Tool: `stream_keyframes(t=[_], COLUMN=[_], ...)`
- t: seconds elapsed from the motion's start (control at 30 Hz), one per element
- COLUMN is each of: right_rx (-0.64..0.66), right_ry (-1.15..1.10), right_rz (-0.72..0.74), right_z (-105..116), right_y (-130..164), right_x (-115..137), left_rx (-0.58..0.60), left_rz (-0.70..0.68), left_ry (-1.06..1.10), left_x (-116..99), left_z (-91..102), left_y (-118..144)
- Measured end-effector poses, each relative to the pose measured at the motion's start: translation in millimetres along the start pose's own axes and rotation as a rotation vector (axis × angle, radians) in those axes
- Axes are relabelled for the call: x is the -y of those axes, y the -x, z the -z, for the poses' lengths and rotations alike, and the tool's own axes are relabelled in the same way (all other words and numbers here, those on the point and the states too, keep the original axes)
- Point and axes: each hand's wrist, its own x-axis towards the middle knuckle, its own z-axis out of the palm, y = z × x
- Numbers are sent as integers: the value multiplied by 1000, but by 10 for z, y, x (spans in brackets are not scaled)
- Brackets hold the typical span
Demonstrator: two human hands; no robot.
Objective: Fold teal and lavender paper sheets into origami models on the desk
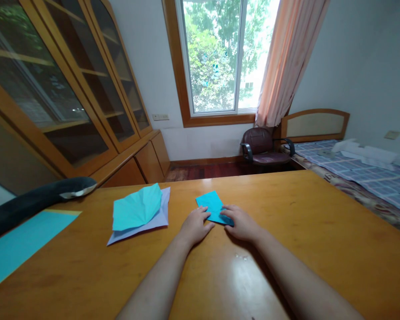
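A folded piece of blue paper [212,202] lies on the wooden table, with creased flaps and its near edge between my hands. My left hand [197,226] rests at its near left edge, fingertips on the paper and thumb apart on the tabletop. At the lower right corner, my right hand [243,223] lies with fingers spread over the paper and the thumb lower down, near the edge. To the left, a creased turquoise sheet [136,208] sits on top of a pale lilac sheet [163,218].
The glossy wooden table [303,222] spans the foreground. A large turquoise sheet with a yellow edge [23,244] lies at far left, beside a dark padded object [36,198]. Beyond stand a glass-doored cabinet [120,146], a maroon armchair [266,146] and a bed [350,164].
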Motion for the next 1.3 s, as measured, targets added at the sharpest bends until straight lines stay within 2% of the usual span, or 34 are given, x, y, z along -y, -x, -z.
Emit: stream_keyframes(t=[0.27, 0.37, 0.53, 0.77, 0.87, 0.97, 1.1, 1.2, 1.3], right_rx=[-135, -191, -214, -353, -384, -462, -564, -588, -551], right_ry=[-25, -62, -103, -264, -323, -324, -320, -339, -395], right_rz=[-19, -25, -24, 119, 153, 69, -62, -91, -113], right_z=[126, 129, 97, 53, 25, -9, -33, -47, -83], right_y=[-4, -19, -29, -53, -54, -46, -48, -68, -94], right_x=[25, 13, -31, 1, 32, 16, -50, -83, -80], left_rx=[-67, -65, -60, -85, -68, -79, -245, -404, -500], left_rz=[-13, -31, -49, -51, -22, 54, 158, 205, 375], left_ry=[69, 41, -7, -18, -39, -14, 147, 458, 831], left_x=[20, 13, -9, -56, -45, -9, 17, -3, -49], left_z=[-30, -20, 2, 26, 30, 39, 73, 88, 72], left_y=[-3, -3, -1, -2, -12, -18, -21, -40, -80])
